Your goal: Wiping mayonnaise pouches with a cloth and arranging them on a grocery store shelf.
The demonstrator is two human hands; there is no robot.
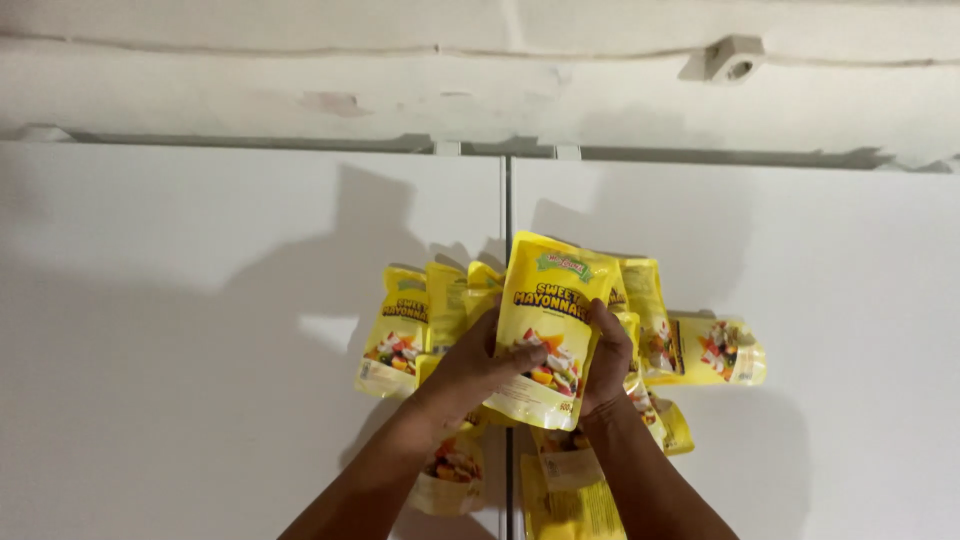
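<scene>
the pouch (548,325) held up between the left hand (470,372) and the right hand (606,362) looks like thin, flexible plastic film, glossy yellow with a printed front and a soft sheen. the other pouches (395,335) lying around it have the same shiny plastic skin, creased in places. the table (200,350) beneath that pouch is smooth, matt white board. the wall (400,70) beyond that pouch is rough, patchy plaster.

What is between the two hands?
In the head view, one yellow pouch sits between the left hand and the right hand; both touch it.
</scene>
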